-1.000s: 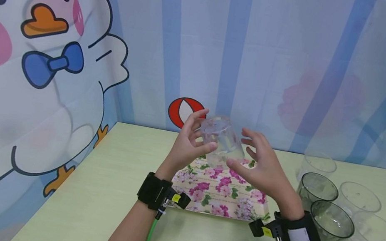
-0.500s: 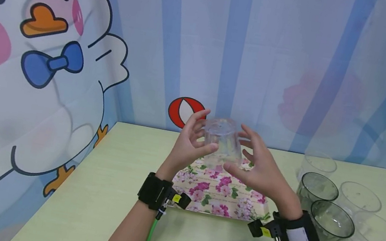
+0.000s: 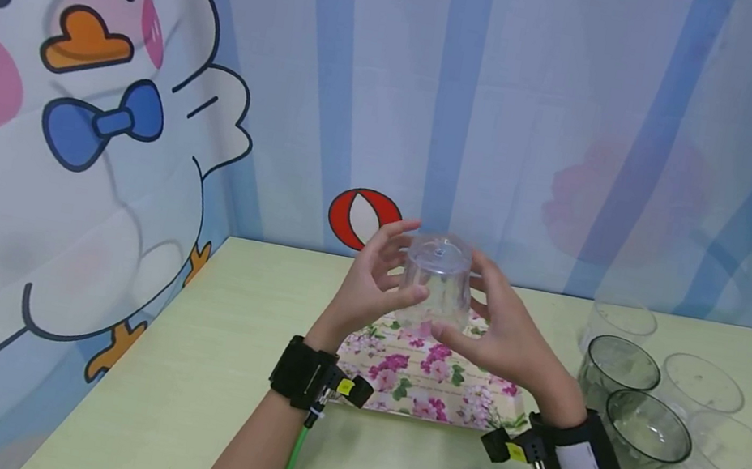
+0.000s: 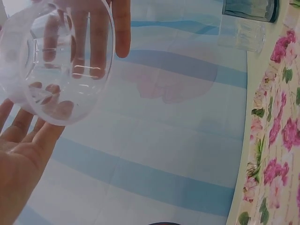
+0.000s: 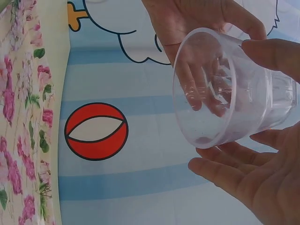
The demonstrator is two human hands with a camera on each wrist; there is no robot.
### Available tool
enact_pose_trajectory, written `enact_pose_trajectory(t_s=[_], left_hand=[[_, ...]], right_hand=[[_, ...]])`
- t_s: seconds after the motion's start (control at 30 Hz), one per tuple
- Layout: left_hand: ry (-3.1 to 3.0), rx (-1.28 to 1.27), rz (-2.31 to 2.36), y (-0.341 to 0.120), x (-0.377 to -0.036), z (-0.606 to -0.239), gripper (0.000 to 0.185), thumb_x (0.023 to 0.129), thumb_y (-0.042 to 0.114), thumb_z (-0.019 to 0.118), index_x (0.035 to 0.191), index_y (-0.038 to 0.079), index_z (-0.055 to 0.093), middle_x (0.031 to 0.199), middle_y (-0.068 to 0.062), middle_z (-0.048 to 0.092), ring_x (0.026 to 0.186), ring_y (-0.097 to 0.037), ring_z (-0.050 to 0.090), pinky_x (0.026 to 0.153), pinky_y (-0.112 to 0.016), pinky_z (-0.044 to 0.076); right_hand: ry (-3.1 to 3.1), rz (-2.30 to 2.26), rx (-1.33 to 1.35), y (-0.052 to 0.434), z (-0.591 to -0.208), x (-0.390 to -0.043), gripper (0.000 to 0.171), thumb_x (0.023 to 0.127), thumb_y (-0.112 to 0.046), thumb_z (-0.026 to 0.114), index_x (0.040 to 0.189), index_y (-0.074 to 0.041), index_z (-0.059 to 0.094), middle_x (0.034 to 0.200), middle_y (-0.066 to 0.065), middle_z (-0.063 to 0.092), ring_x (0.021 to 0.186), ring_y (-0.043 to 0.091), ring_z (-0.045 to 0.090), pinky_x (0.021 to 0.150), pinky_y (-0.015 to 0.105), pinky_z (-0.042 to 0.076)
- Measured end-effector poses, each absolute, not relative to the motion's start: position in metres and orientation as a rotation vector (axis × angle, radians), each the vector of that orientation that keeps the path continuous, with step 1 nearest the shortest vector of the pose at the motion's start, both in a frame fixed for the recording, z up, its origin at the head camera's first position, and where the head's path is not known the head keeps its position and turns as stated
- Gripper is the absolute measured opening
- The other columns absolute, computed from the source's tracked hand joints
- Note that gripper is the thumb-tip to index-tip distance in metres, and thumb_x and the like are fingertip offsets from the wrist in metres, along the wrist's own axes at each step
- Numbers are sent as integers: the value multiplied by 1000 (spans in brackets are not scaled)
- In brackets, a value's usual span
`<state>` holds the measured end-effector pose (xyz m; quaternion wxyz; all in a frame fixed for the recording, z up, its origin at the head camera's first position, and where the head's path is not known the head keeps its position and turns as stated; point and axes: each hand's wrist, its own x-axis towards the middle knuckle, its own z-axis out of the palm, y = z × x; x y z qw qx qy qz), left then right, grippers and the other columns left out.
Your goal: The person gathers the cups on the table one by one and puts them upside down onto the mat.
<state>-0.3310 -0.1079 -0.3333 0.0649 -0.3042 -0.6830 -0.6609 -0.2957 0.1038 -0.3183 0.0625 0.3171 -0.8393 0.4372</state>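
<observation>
One clear cup (image 3: 438,281) (five cups (image 3: 648,425) aside)

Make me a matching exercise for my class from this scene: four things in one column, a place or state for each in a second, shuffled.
Things:
1. clear cup
2. floral tray
3. red and white ball picture
4. two dark cups

Places or states:
A. printed on the backdrop
B. upside down, between the left hand and right hand
C. standing on the table's right side
D. flat on the table below the hands

Pairs: 1-B, 2-D, 3-A, 4-C

clear cup (image 3: 438,281); pink floral tray (image 3: 431,374)
</observation>
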Motion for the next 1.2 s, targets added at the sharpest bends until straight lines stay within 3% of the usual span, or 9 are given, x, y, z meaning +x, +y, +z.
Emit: enact_pose_trajectory(t_s=[0.4,0.77,1.2], left_hand=[[-1996,-1084,-1997,-108,-330,-333,99,69,63,75,140,3,39,139,-24,46,128,-34,50,105,-52,47],[-1985,-1096,-2012,-109,-329,-333,98,71,60,76,143,7,36,138,-24,46,131,-36,48,106,-53,45],[-1995,-1098,-2012,-107,-328,-333,98,73,62,73,145,8,33,141,-24,45,135,-37,46,109,-53,42]], right_hand=[[-2490,1286,1063,105,-319,-295,92,81,-24,75,153,-21,17,150,10,35,136,34,42,101,55,48],[-2470,1283,1074,104,-319,-294,93,80,-24,77,152,-20,19,148,10,38,133,33,46,99,53,50],[-2401,1251,995,102,-323,-299,92,76,-22,81,148,-10,27,142,13,45,128,31,51,95,47,54]])
